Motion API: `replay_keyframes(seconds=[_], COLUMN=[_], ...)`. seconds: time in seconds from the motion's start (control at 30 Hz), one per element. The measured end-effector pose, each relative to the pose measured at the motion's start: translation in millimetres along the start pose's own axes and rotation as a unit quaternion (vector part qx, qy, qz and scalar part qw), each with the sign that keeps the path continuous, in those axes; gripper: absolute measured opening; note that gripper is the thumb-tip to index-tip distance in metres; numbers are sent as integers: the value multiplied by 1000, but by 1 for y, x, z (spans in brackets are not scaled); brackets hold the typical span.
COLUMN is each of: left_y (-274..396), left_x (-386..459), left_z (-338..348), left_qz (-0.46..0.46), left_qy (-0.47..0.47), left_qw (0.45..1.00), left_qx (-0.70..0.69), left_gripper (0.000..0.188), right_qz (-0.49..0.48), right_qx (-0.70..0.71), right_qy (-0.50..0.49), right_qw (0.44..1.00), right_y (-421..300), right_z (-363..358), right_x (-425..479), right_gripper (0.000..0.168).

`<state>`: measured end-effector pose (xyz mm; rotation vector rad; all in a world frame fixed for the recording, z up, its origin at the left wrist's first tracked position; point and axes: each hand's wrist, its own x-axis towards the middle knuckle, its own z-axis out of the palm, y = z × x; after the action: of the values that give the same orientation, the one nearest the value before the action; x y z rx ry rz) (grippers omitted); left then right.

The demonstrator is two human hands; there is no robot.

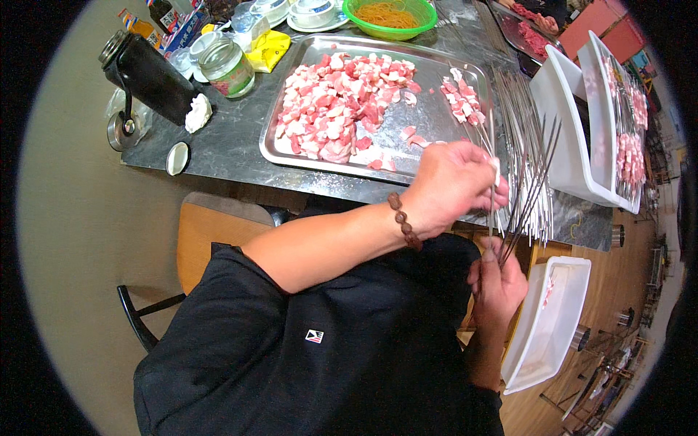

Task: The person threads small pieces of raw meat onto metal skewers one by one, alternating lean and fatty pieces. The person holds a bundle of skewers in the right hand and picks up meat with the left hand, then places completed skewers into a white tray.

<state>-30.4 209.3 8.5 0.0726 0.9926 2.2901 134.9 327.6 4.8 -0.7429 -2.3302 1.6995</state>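
My left hand, with a brown bead bracelet at its wrist, pinches a small pale piece of meat against a thin metal skewer. Below it, my right hand grips that skewer's lower part and a fan of several dark metal skewers. Beside the left hand lies a steel tray with a heap of diced pink and white raw meat. Several loaded skewers of meat rest on the tray's right side, their bare ends over its rim.
Bare metal skewers lie right of the tray, before white plastic bins. Another white bin stands lower right. A black bottle, a glass jar and a green basket stand behind. Another person's hand is at a far tray.
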Motion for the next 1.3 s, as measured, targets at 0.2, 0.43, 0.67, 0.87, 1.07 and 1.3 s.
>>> replay_keyframes(seconds=[0.2, 0.43, 0.67, 0.87, 1.07, 1.3], left_y=[31, 123, 111, 101, 66, 56], left_x=[-2, 65, 102, 44, 16, 7], left_z=[-19, -91, -108, -53, -47, -41], left_qz=[110, 397, 309, 98, -22, 3], left_qy=[-95, -176, -177, -17, -22, -32], left_qw=[890, 369, 337, 858, 993, 999], left_qx=[431, 822, 871, 504, 111, 17], left_gripper=[25, 22, 24, 32, 27, 16], right_qz=[-27, 14, 32, 21, -29, -24], right_qx=[55, 94, 45, -6, 7, -30], right_qy=[8, -11, 7, -5, -68, -86], right_qw=[998, 995, 998, 1000, 997, 996], right_y=[0, 6, 0, 3, 12, 16], right_z=[-1, -2, -9, -13, -8, -17], right_x=[12, 2, -5, -9, -16, -24], right_gripper=[24, 22, 22, 19, 19, 21])
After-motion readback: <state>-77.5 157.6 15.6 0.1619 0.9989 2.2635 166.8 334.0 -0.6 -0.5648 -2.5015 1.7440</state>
